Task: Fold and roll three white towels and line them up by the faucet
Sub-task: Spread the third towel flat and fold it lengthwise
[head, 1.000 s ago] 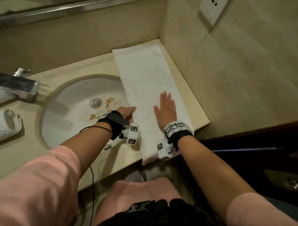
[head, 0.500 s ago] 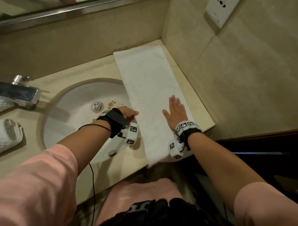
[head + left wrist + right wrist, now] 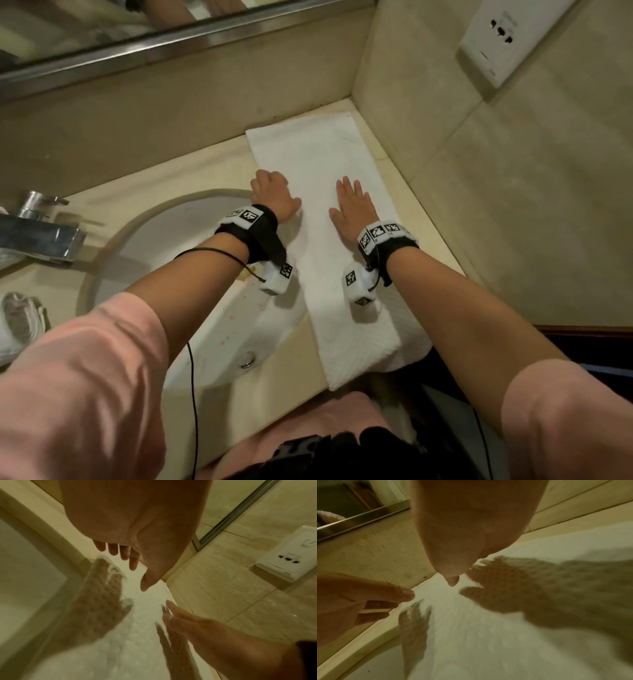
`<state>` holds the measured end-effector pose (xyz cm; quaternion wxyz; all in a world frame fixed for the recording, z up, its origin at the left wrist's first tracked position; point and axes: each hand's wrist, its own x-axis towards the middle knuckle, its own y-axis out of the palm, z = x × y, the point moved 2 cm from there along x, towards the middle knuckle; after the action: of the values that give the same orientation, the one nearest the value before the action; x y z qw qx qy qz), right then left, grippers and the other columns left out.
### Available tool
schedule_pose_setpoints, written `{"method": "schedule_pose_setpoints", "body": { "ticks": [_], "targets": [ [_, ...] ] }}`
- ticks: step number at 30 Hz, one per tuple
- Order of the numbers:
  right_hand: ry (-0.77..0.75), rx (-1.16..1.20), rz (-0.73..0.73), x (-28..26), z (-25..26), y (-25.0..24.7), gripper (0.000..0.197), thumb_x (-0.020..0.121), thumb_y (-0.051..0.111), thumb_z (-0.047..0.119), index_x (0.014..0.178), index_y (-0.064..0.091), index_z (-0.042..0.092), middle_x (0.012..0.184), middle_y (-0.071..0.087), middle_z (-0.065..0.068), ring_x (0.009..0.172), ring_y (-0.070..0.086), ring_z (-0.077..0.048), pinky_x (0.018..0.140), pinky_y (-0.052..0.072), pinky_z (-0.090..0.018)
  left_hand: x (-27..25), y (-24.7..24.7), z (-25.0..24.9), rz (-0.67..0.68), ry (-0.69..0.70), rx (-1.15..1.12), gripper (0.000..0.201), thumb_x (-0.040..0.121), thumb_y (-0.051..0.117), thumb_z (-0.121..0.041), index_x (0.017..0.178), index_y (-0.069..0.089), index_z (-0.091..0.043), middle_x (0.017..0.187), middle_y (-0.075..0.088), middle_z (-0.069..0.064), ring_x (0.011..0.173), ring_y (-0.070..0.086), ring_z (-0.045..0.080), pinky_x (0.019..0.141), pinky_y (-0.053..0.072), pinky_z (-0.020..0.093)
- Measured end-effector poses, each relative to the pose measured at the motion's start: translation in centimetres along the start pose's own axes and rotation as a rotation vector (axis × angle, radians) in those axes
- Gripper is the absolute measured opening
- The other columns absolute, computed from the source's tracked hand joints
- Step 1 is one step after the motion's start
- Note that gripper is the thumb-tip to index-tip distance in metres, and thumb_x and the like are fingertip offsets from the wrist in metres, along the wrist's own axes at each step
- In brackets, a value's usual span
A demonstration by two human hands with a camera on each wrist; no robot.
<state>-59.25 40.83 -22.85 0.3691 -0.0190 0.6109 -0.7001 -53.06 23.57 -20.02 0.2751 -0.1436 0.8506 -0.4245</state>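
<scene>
Head: since a second ago, left hand (image 3: 272, 197) and right hand (image 3: 354, 209) slid up the towel (image 3: 329, 260), folded lengthwise on the desk (image 3: 191, 178); smoothing, rolling next.
Left wrist: fingers (image 3: 123, 553) relaxed, grasping nothing.
Right wrist: right palm flat, released.
</scene>
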Motion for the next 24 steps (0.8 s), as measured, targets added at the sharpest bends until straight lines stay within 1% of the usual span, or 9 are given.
{"method": "schedule_pose_setpoints", "body": {
  "ticks": [3,4,6,8,11,15,19,22,24],
  "targets": [
    [0.022,0.002,0.009,2.7,0.6,-1.0,0.064,0.103,0.029,0.033,0.153,-0.002,0.009,0.161,-0.009,-0.007,0.148,-0.008,-0.025,0.119,-0.001,-0.04,2.1,0.9,-0.3,0.057,0.112,0.013,0.059,0.085,0.065,-0.031,0.135,0.042,-0.01,0.146,0.023,0.011,0.137,0.021,0.03,0.112,0.023,0.034],
    [0.028,0.003,0.01,3.5,0.7,-1.4,0.063,0.103,0.029,0.032,0.153,-0.002,0.009,0.161,-0.009,-0.007,0.148,-0.007,-0.025,0.119,0.0,-0.04,2.9,1.2,-0.3,0.069,0.136,0.039,0.064,0.085,0.065,-0.033,0.139,0.039,-0.011,0.15,0.02,0.011,0.14,0.017,0.03,0.115,0.019,0.034],
    [0.035,0.011,0.016,5.0,0.9,-2.1,0.063,0.103,0.029,0.032,0.153,-0.002,0.01,0.161,-0.008,-0.007,0.148,-0.007,-0.026,0.119,0.0,-0.04,4.6,1.7,-0.1,0.085,0.176,0.127,0.07,0.085,0.063,-0.039,0.143,0.035,-0.011,0.156,0.013,0.013,0.144,0.008,0.031,0.119,0.01,0.039],
    [0.03,0.012,0.017,6.6,1.2,-2.7,0.062,0.103,0.028,0.031,0.153,-0.001,0.01,0.161,-0.007,-0.007,0.148,-0.006,-0.026,0.119,0.001,-0.041,6.0,1.7,0.1,0.093,0.175,0.199,0.071,0.087,0.058,-0.044,0.145,0.031,-0.012,0.158,0.007,0.013,0.145,0.002,0.032,0.119,0.006,0.044],
    [0.034,0.005,0.018,8.9,1.7,-3.8,0.061,0.103,0.029,0.031,0.153,0.0,0.01,0.161,-0.006,-0.007,0.148,-0.004,-0.026,0.119,0.003,-0.041,8.0,1.0,0.5,0.101,0.139,0.225,0.071,0.092,0.05,-0.044,0.149,0.021,-0.014,0.159,-0.003,0.013,0.146,-0.008,0.033,0.118,0.0,0.044],
    [0.092,0.055,0.003,11.5,1.5,-4.7,0.061,0.103,0.028,0.032,0.153,0.001,0.01,0.161,-0.008,-0.007,0.148,-0.006,-0.026,0.119,0.002,-0.042,10.3,-0.1,0.8,0.061,0.112,0.211,0.068,0.095,0.045,-0.042,0.151,0.015,-0.017,0.159,-0.006,0.013,0.146,-0.009,0.033,0.119,-0.001,0.044],
    [0.156,0.07,-0.033,13.4,0.6,-5.6,0.06,0.104,0.026,0.031,0.154,-0.001,0.012,0.161,-0.008,-0.003,0.148,-0.007,-0.022,0.12,0.0,-0.04,11.6,-0.5,1.5,0.027,0.111,0.202,0.069,0.096,0.04,-0.044,0.152,0.01,-0.016,0.159,-0.006,0.014,0.146,-0.01,0.032,0.119,-0.002,0.045],
    [0.169,0.081,-0.04,14.0,0.2,-5.9,0.06,0.104,0.027,0.03,0.154,-0.002,0.015,0.161,-0.008,0.001,0.148,-0.008,-0.019,0.119,-0.002,-0.039,11.8,-0.5,1.8,0.025,0.114,0.217,0.07,0.097,0.037,-0.047,0.152,0.008,-0.016,0.159,-0.006,0.014,0.146,-0.01,0.031,0.119,-0.003,0.044],
    [0.169,0.085,-0.072,14.1,0.1,-5.7,0.061,0.103,0.03,0.03,0.154,0.0,0.016,0.161,-0.006,0.001,0.148,-0.007,-0.018,0.12,-0.001,-0.041,11.9,-0.6,1.7,0.01,0.116,0.23,0.069,0.097,0.038,-0.045,0.152,0.009,-0.016,0.159,-0.004,0.015,0.147,-0.008,0.03,0.12,-0.003,0.043]
  ]
}}
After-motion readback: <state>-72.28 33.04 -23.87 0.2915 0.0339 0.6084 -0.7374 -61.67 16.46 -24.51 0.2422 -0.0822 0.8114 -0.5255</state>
